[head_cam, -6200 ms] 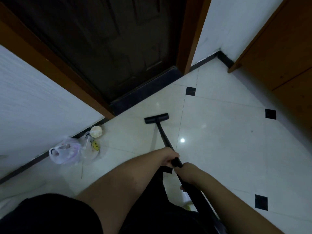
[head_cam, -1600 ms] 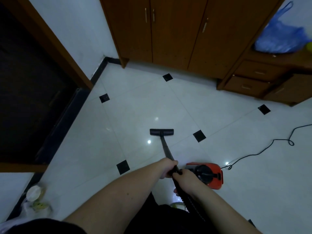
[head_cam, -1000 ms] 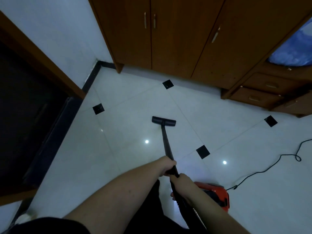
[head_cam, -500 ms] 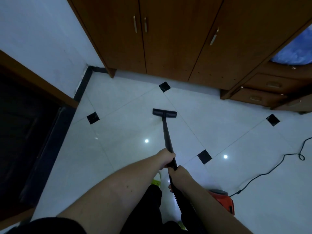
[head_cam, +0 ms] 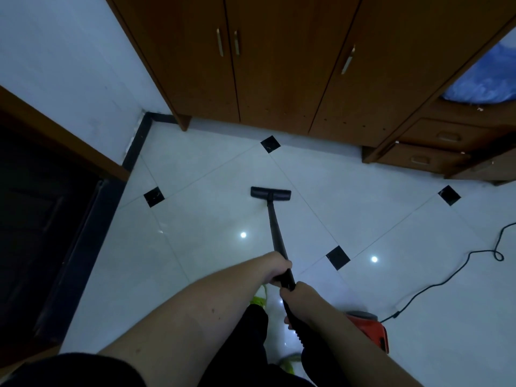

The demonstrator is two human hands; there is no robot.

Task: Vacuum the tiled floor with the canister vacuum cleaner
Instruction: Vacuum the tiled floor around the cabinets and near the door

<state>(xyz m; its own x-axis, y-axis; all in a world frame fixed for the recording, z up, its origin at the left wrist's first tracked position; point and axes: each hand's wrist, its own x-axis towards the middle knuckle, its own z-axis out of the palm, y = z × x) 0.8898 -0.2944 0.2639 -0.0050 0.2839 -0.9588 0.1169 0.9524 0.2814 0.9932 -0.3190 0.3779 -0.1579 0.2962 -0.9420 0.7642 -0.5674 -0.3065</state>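
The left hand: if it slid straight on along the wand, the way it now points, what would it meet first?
The left hand grips the black wand, which runs down to the floor head. Nothing else sits on the wand between them, so it would probably meet the floor head first, then the tiled floor.

A brown wooden wardrobe [head_cam: 279,65] stands along the floor's far edge, low drawers [head_cam: 435,152] beside it under a blue plastic bag [head_cam: 485,82]. A dark door [head_cam: 36,219] fills the left edge.

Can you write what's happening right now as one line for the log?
left hand: grips wand | right hand: grips wand lower | floor head: on white tile, short of cabinet | red canister: behind right arm
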